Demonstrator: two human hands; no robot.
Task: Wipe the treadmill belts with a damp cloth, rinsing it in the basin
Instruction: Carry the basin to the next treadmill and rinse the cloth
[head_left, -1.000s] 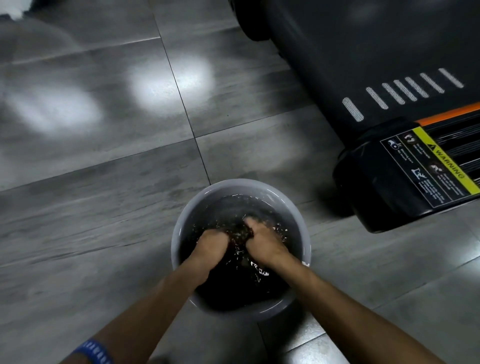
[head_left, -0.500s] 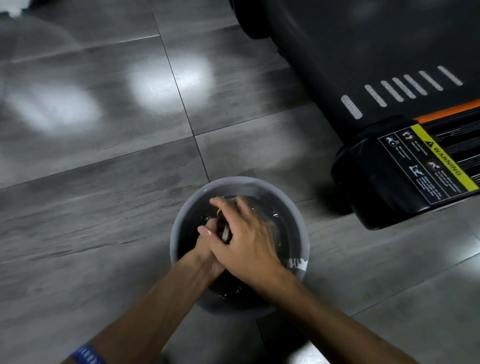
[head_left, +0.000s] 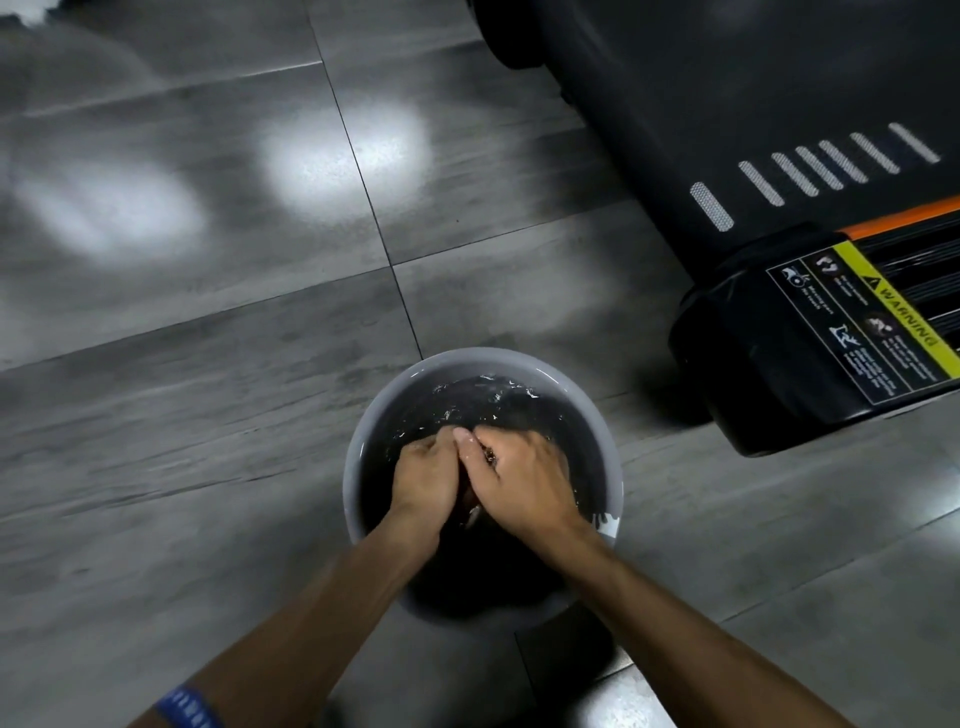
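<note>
A grey round basin (head_left: 363, 447) of dark water stands on the floor in front of me. Both my hands are down in it, side by side. My left hand (head_left: 423, 475) and my right hand (head_left: 522, 480) have curled fingers and grip a dark wet cloth (head_left: 487, 456) between them; only a small bit of the cloth shows between the hands. The water is rippled at the far side. The black treadmill belt (head_left: 753, 93) with white stripes lies at the upper right.
The treadmill's rear end cap (head_left: 769, 353) with a yellow warning label sits just right of the basin. Grey floor tiles (head_left: 208, 364) with light reflections spread to the left and beyond. A blue band is on my left wrist (head_left: 187, 709).
Half a second ago my right hand was raised over the left, above the water. Both hands are now lowered into the water, side by side, on the cloth.
</note>
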